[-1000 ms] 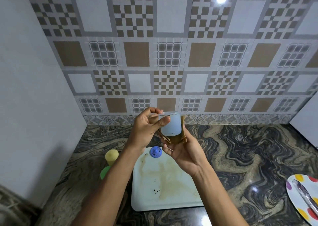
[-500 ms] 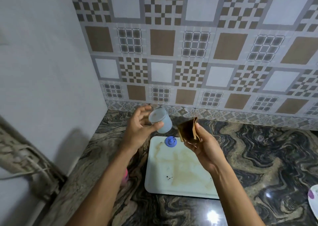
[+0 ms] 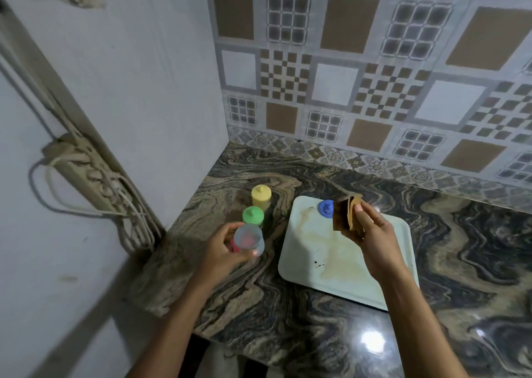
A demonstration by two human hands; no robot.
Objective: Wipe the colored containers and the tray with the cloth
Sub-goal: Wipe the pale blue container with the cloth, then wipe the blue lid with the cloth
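The left hand (image 3: 223, 248) is curled round a translucent pale-blue container (image 3: 249, 238), fingers on its far side and thumb on the near side, holding it just left of the tray over the worktop (image 3: 316, 334). A red container (image 3: 233, 246) shows partly through and beside it, directly under the hand; whether the 2 touch cannot be told. Just behind them stand a green container (image 3: 253, 215) and then a yellow container (image 3: 261, 196), both upright on the worktop and close together in a short row running toward the corner.

The right hand (image 3: 374, 236) pinches a folded brown cloth (image 3: 345, 216) between thumb and fingers. It holds the cloth up over the far part of the white tray (image 3: 331, 262). The tray lies flat on the worktop and carries brownish smears and a few dark specks. A small blue piece (image 3: 325, 208) sits at the tray's far edge, its right side overlapped in view by the cloth; contact between them cannot be told.

On the left wall, a bundle of painted-over cables (image 3: 86, 170) runs down beside the worktop's end.
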